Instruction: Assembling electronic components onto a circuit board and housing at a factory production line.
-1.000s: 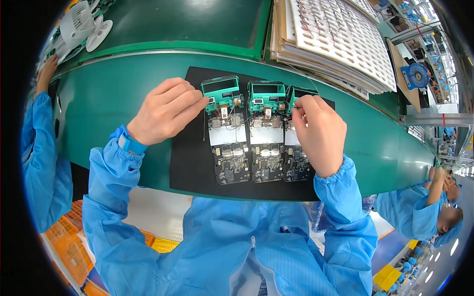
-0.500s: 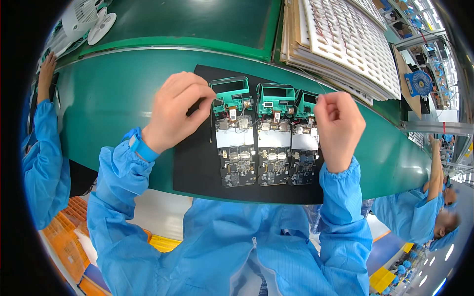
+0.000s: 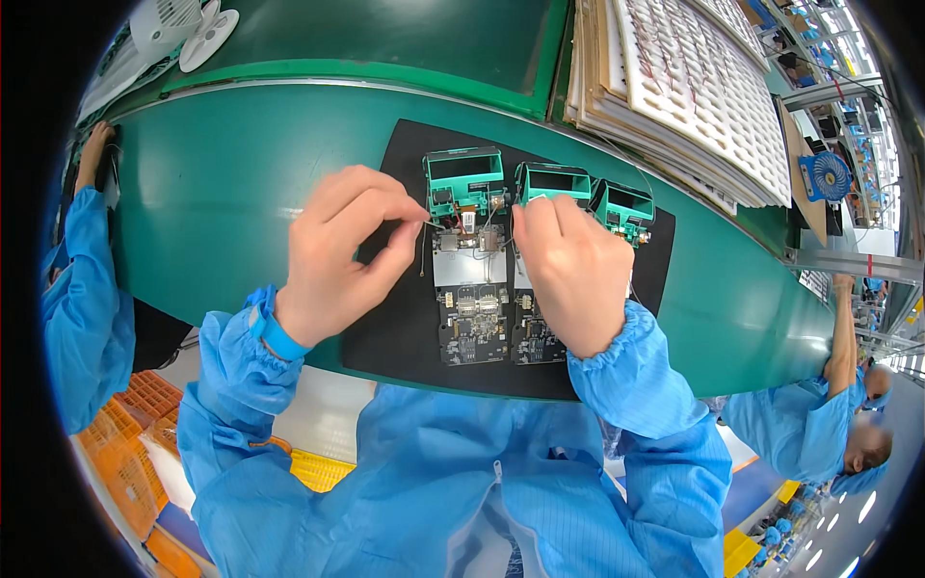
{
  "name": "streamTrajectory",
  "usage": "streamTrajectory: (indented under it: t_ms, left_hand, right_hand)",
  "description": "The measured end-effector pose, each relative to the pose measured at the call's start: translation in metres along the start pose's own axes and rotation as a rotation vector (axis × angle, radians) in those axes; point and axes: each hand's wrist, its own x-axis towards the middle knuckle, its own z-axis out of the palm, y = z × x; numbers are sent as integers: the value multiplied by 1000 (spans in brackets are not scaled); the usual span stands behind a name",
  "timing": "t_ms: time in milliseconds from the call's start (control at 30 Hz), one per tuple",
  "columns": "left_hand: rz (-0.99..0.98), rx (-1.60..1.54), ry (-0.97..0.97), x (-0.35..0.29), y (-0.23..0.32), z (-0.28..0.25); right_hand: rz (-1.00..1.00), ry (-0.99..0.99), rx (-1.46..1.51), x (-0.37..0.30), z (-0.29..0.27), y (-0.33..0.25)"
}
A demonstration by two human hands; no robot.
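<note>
Three circuit boards with green plastic frames at their far ends lie side by side on a black mat [image 3: 390, 318]. The left green frame [image 3: 465, 171] joins its board [image 3: 474, 328] by small wires. My left hand [image 3: 342, 260] is closed in a pinch at that frame's left side; what it grips is too small to name. A thin cable [image 3: 422, 258] hangs just below its fingertips. My right hand [image 3: 575, 275] is closed over the middle board [image 3: 536, 342], its fingertips near the middle green frame [image 3: 554, 179]. Its grip is hidden. Behind it stands the right green frame [image 3: 624, 204].
Stacked white foam trays [image 3: 699, 106] with thin wires stand at the far right, beside a small blue fan [image 3: 826, 176]. A white fan [image 3: 198, 34] is at the far left. Co-workers in blue sleeves [image 3: 92, 289] sit on both sides of the green table [image 3: 222, 193].
My right hand has moved left, from the right board to the middle one, uncovering the right green frame. My left hand stays pinched beside the left frame. The whole view has shifted slightly.
</note>
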Motion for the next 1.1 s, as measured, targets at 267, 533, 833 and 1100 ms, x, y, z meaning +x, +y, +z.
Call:
streamTrajectory:
  t_ms: [267, 533, 833, 1100]
  left_hand:
    - [-175, -220, -77, -5, 29, 0]
    - [-191, -522, -91, -2, 65, 31]
    - [-381, -702, -145, -17, 88, 59]
    - [-174, -450, -266, -23, 109, 56]
  right_hand:
    - [477, 83, 751, 1, 1, 32]
    - [671, -167, 1450, -38, -46, 8]
    - [726, -244, 1666, -68, -62, 15]
    - [728, -134, 1557, -121, -71, 22]
